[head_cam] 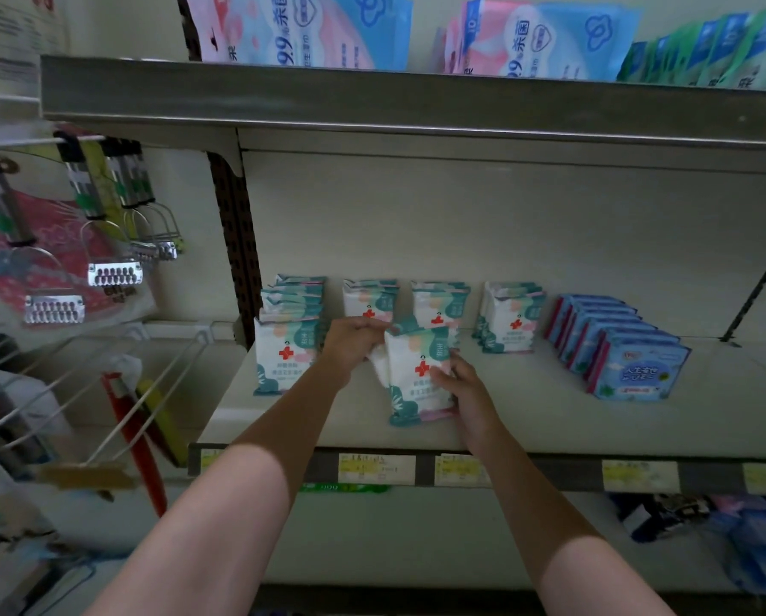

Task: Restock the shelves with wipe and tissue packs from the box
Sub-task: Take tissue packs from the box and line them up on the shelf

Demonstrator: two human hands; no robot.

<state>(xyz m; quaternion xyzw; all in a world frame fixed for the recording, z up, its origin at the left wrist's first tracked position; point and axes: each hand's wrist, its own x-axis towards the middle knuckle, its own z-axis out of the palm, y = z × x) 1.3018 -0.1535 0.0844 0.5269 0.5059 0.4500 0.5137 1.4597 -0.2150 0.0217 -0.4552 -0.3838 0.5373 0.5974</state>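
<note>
At frame centre, on the shelf (527,415), both hands hold one wipe pack (412,375) upright: left hand (354,342) pinches its top corner, right hand (463,386) curls round its lower edge. It looks light, soft and slick-wrapped; gripping opposite edges seems safest.

The wipe pack (419,375) has a smooth, faintly glossy plastic wrapper. The shelf (550,415) is matt painted metal, its upper edge duller grey. Paper price labels (376,469) line the front. The peelers (114,273) are shiny metal.
</note>
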